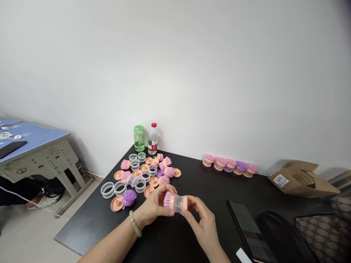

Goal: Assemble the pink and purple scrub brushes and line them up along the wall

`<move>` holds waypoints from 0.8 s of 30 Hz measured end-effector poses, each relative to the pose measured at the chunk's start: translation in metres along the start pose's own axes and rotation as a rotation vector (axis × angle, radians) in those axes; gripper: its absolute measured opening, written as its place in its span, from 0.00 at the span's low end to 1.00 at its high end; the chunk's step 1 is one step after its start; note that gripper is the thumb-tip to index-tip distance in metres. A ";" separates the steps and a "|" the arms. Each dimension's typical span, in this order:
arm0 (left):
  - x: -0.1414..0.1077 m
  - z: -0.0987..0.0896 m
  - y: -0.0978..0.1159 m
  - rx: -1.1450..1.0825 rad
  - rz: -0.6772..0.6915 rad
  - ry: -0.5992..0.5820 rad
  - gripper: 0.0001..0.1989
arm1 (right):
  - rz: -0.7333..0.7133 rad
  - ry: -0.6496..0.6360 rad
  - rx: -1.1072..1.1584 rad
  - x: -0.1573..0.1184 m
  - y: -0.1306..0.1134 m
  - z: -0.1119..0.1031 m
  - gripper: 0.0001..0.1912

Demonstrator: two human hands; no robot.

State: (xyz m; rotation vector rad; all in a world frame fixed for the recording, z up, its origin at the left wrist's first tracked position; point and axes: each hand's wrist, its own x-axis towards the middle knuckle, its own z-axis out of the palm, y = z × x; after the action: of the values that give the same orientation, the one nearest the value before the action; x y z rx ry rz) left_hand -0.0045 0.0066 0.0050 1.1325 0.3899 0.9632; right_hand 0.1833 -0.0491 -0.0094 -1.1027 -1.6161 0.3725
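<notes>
Between my two hands, above the black table (175,241), is a brush (178,204) held sideways, with pink bristles at its left, a clear ring round its middle and an orange part at its right. My left hand (156,206) grips the bristle end and wears a bead bracelet. The fingers of my right hand (201,221) pinch the orange end. Left of the hands lie several clear rings (120,188), orange discs (117,204) and pink bristle heads (125,164). A purple bristle head (129,197) sits nearest my left wrist.
Along the wall stand a green bottle (139,138), a red-capped bottle (153,139) and a row of several brushes (220,164). To the right are a paper bag (294,179), a phone (249,228) and a patterned bag (320,233). A blue table (41,136) stands far left.
</notes>
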 end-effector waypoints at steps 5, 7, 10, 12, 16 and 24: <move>0.000 -0.001 0.001 -0.031 -0.014 -0.018 0.34 | 0.002 0.030 0.020 -0.001 -0.001 0.000 0.08; 0.000 -0.001 -0.002 -0.078 -0.092 0.005 0.30 | -0.013 0.050 0.008 -0.001 0.000 0.001 0.10; 0.000 -0.001 -0.006 -0.074 -0.139 0.018 0.24 | -0.018 0.055 0.002 -0.002 0.002 0.002 0.11; 0.000 -0.001 -0.004 -0.014 -0.071 0.005 0.23 | -0.016 0.058 -0.004 -0.002 0.003 0.002 0.10; 0.000 -0.001 0.001 0.029 0.082 -0.048 0.28 | 0.012 0.065 -0.001 -0.003 0.006 0.003 0.10; 0.000 0.002 -0.006 -0.063 -0.153 0.067 0.22 | 0.003 0.061 -0.023 -0.010 0.013 0.005 0.16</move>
State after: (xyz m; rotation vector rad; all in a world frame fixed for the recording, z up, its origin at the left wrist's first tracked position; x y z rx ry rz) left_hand -0.0003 0.0047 0.0003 1.0006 0.4904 0.8746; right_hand 0.1849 -0.0493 -0.0266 -1.1233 -1.5684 0.3202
